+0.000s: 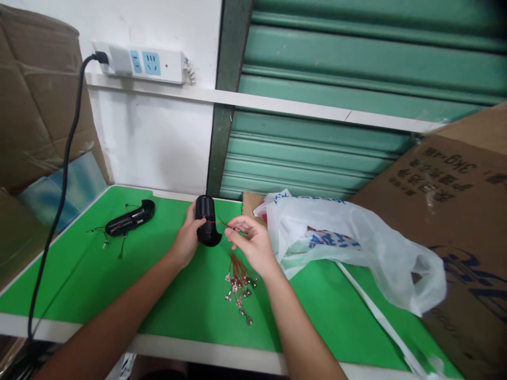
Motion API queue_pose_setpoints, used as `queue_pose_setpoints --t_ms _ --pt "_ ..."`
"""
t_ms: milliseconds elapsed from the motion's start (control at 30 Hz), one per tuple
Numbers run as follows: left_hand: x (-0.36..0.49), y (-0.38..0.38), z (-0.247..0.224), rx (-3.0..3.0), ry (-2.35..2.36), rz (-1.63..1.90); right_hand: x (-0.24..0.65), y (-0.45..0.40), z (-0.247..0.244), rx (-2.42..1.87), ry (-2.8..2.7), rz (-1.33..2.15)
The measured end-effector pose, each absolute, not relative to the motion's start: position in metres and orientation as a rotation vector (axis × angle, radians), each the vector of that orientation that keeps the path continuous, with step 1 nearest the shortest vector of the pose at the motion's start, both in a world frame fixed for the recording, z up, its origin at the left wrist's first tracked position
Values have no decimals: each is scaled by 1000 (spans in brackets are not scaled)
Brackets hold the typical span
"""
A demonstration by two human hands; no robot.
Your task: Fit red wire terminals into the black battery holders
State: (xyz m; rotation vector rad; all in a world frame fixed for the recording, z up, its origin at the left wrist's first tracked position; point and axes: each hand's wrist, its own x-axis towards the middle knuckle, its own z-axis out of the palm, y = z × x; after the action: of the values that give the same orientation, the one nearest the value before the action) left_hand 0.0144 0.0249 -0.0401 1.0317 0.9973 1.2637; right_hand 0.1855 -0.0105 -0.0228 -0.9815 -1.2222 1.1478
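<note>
My left hand (pixel 187 238) is closed around a black plastic housing (pixel 206 208), a rounded shell with a curved lower end, held upright above the green tabletop. A thin red wire (pixel 216 222) runs from the housing toward my right hand (pixel 253 240), whose thumb and fingertips pinch dark and red wires. Just below that hand lies a bundle of red wires (pixel 238 266) with several small metal-ended parts (pixel 240 303). Farther left, a second black housing (pixel 130 219) rests on the table with loose wires and small connectors around it.
A white plastic bag (pixel 325 232) sits at the right, before a large cardboard box (pixel 455 211). More cardboard (pixel 39 95) stands at the left. A black power cable (pixel 65 174) hangs from the wall socket strip (pixel 154 63) across the green table's (pixel 170 311) left side.
</note>
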Motion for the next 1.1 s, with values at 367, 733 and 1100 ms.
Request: queue_pose_setpoints --t_ms 367,733,1100 --pt "18 17 -27 890 1013 1182 177 -5 -29 -866 -943 1194" --pt "22 15 -26 902 1079 1237 164 -9 -30 -828 -833 1300" --pt "22 15 -30 977 1151 1257 150 -6 -46 -995 -845 1150"
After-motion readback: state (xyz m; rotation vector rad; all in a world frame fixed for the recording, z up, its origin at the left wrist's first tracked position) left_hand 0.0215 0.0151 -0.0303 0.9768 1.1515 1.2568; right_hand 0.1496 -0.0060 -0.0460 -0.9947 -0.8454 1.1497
